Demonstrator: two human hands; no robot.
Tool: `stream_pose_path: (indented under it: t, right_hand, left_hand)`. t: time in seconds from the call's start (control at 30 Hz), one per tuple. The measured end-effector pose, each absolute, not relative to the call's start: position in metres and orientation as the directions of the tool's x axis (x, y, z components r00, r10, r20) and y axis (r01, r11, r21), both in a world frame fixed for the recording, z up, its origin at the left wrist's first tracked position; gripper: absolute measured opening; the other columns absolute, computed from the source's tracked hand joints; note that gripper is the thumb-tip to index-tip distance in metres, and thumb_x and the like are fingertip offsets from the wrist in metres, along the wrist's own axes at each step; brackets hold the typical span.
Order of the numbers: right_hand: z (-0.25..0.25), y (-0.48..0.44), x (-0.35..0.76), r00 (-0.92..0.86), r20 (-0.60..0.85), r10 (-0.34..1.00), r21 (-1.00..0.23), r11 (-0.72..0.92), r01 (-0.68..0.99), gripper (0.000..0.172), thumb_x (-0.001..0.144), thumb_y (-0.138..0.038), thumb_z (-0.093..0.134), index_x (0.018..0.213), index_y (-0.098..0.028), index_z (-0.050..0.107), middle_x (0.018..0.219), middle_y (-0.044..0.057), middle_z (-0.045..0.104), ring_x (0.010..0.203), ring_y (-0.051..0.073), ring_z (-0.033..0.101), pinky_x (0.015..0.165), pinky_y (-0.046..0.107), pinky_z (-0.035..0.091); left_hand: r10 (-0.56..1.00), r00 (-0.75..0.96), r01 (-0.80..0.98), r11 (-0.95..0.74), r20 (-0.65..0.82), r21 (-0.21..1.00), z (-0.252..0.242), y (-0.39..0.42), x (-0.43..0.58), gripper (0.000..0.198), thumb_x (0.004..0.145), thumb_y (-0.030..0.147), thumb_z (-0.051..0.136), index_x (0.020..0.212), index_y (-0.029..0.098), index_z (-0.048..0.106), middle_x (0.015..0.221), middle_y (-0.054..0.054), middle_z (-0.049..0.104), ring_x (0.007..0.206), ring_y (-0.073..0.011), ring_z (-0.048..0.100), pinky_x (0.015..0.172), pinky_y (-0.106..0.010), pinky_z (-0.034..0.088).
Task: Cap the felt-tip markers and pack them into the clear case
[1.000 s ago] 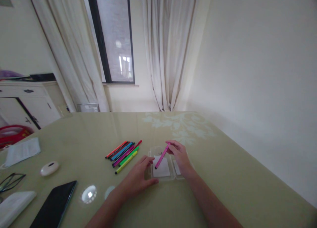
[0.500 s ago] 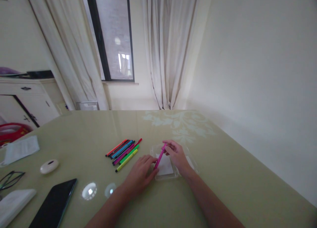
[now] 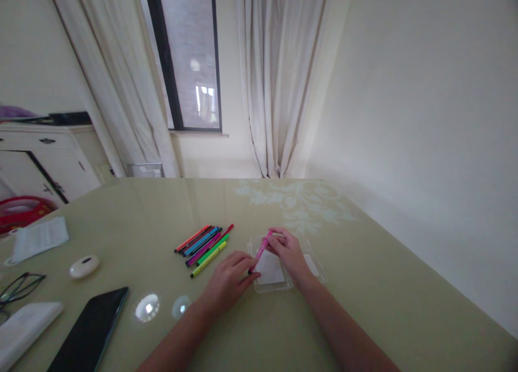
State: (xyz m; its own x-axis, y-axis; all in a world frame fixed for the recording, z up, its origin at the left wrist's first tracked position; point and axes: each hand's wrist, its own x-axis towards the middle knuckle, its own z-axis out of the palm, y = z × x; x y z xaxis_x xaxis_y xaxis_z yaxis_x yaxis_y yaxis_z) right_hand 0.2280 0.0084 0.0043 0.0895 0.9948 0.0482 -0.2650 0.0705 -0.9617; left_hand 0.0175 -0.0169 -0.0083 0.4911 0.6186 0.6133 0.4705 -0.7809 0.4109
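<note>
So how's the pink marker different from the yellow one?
The pink marker is held between the left hand and right hand; the yellow marker lies on the table. The pink marker is alone, while the yellow marker lies alongside the green marker. Both are slim, with a dark near end.

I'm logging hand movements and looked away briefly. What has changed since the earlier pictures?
The left hand, open at the clear case a second ago, has closed its thumb and fingers on the lower end of the pink marker. The right hand has kept its hold near the upper end. The other markers and the black phone lie as before.
</note>
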Motion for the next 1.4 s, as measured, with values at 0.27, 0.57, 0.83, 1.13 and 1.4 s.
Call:
stream_pose_path:
  t: [0.27,0.57,0.83,1.13,1.4]
  right_hand:
    - [-0.004,0.010,0.230,0.017,0.167,0.986,-0.982,0.165,0.091,0.050,0.076,-0.044,0.083,0.118,-0.019,0.072,0.101,0.010,0.079,0.092,0.026,0.075,0.081,0.040,0.060]
    - [-0.004,-0.004,0.226,-0.184,0.323,0.928,-0.731,0.369,0.574,0.039,0.093,-0.032,0.068,0.130,-0.021,0.069,0.117,0.011,0.075,0.100,0.024,0.069,0.091,0.038,0.053]
    - [0.000,-0.006,0.222,-0.278,0.380,0.882,-0.594,0.463,0.658,0.021,0.099,-0.032,0.064,0.112,-0.021,0.076,0.111,0.009,0.078,0.105,0.025,0.067,0.099,0.039,0.047]
    - [0.004,-0.007,0.221,-0.273,0.342,0.899,-0.575,0.429,0.697,0.021,0.096,-0.019,0.063,0.113,-0.020,0.077,0.112,0.009,0.077,0.107,0.025,0.066,0.100,0.038,0.047]
    - [0.004,-0.007,0.221,-0.285,0.333,0.899,-0.572,0.433,0.697,0.025,0.099,-0.017,0.057,0.112,-0.021,0.077,0.110,0.009,0.077,0.104,0.023,0.065,0.098,0.036,0.047]
  left_hand:
    - [0.544,0.657,0.496,-0.833,0.521,0.244,-0.004,-0.019,0.016,0.029,0.092,0.036,0.076,0.117,0.023,0.071,0.104,-0.007,0.077,0.094,-0.0240,0.070,0.087,-0.039,0.051]
    - [0.563,0.696,0.491,-0.826,0.447,0.276,0.001,-0.022,0.017,0.020,0.094,0.040,0.073,0.107,0.024,0.070,0.100,-0.003,0.076,0.095,-0.0229,0.067,0.092,-0.040,0.044]
    - [0.582,0.719,0.500,-0.813,0.381,0.299,0.005,-0.025,0.019,0.018,0.096,0.039,0.069,0.107,0.024,0.069,0.112,-0.005,0.074,0.103,-0.0240,0.065,0.095,-0.039,0.043]
    - [0.583,0.743,0.496,-0.810,0.329,0.313,0.008,-0.027,0.020,0.027,0.094,0.038,0.070,0.119,0.028,0.066,0.129,-0.006,0.068,0.116,-0.0263,0.060,0.102,-0.041,0.042]
    - [0.576,0.764,0.498,-0.813,0.290,0.301,0.007,-0.030,0.021,0.032,0.094,0.032,0.069,0.125,0.031,0.063,0.136,-0.004,0.064,0.120,-0.0270,0.056,0.105,-0.043,0.040]
